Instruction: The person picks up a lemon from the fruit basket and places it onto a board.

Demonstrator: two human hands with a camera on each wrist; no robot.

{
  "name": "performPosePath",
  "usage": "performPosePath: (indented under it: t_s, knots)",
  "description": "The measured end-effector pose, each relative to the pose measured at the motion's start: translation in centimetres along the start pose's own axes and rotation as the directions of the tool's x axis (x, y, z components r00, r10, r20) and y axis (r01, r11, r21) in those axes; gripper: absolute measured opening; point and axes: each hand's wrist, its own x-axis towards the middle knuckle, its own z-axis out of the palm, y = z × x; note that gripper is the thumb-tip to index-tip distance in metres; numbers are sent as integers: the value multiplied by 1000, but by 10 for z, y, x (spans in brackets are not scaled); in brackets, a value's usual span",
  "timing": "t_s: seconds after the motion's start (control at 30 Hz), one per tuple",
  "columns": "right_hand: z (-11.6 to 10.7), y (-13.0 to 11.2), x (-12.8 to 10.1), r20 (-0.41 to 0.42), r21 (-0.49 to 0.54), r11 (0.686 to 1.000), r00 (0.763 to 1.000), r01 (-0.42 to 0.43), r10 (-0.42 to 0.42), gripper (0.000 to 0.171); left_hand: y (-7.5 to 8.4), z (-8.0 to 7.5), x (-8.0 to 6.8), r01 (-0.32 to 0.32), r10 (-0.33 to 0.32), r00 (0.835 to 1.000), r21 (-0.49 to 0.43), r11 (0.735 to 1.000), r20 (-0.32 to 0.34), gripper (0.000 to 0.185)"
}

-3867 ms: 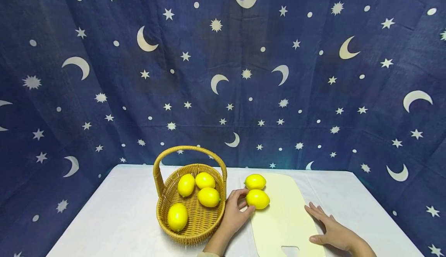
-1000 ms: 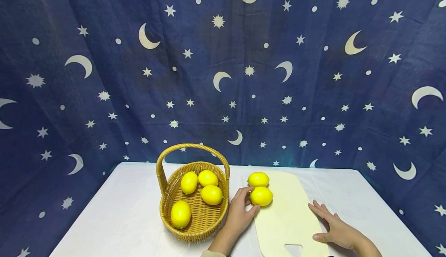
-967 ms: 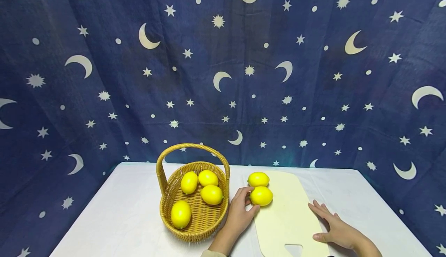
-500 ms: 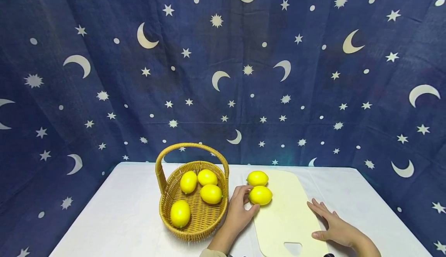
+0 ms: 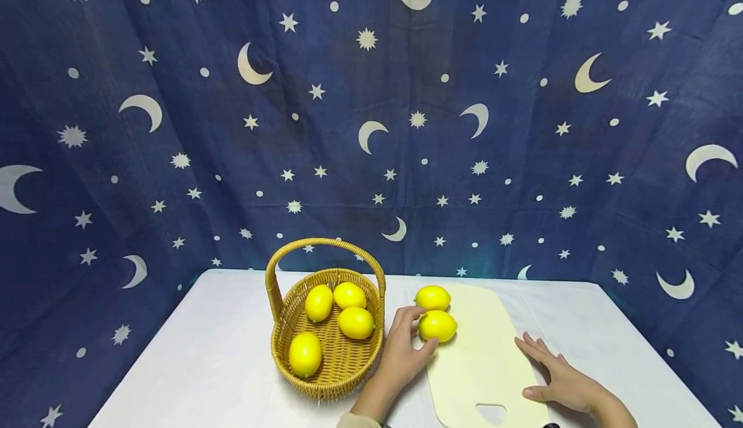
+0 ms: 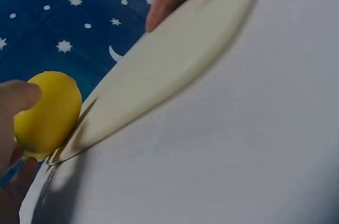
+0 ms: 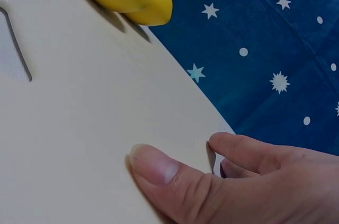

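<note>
Nearest the camera, on a white-clothed surface [image 5: 203, 363]: a pale cream cutting board [image 5: 482, 370] with a handle slot at its near end. Right hand [image 5: 560, 379] flat along the board's right edge, fingers straight, thumb pressed on the board, grip holding nothing. Left hand [image 5: 406, 350] at the board's left edge, thumb and fingers curled round the near lemon [image 5: 438, 325], grip narrow on the fruit. Near lemon resting on the board's far left part, touching a second lemon [image 5: 432, 298] just behind it at the board's far left corner. Left of the hand, just beside it, a woven basket [image 5: 290, 363] with an upright arched handle. Beyond the surface, filling the back and both sides, a dark blue curtain [image 5: 371, 125] printed with pale moons, stars and dots.

Counted: six lemons in all, two on the board, four in the basket; one basket; one board; two hands.

Against the earlier frames: little changed. Left hand on the same lemon throughout, lemon in the same spot on the board. Right hand flat at the board's right edge as before. Basket fruit unmoved. Only a slight shift of the head view.
</note>
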Motion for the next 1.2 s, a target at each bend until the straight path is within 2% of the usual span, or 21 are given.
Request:
performPosePath:
  t_s: [0.2,0.33,0.5,0.67,0.73,0.83,0.93,1.03,1.13,1.2]
  knots:
    - [0,2,0,13,15,1000,1000,-6,5,89,13,-3,-3,-89,92,996,171,981,-11,51]
    - [0,2,0,18,16,1000,1000,-21,21,90,21,-8,-3,-105,110,994,255,961,-5,50]
    - [0,1,1,18,17,1000,1000,-19,19,90,37,-21,-3,-102,86,994,318,943,64,47]
    - [0,2,2,27,-4,999,999,-32,32,90,61,-40,-1,-185,140,978,327,927,156,44]
    - [0,3,2,26,-8,1000,999,-27,27,90,72,-50,0,-217,156,967,324,921,203,41]
    - [1,4,3,25,-5,1000,1000,-3,3,87,88,-71,0,-226,136,951,321,920,278,38]
    - [1,4,4,30,-5,1000,999,11,-11,86,99,-97,0,-180,65,936,313,932,346,36]
    - [1,4,5,42,-9,1000,999,-15,16,88,106,-126,0,-136,9,921,299,945,390,34]
    - [0,5,5,50,-8,999,998,-49,50,89,105,-154,-1,-109,-5,921,270,957,390,30]
    - [-1,6,5,52,-7,998,997,-57,58,89,101,-170,-2,-97,-5,931,261,960,365,28]
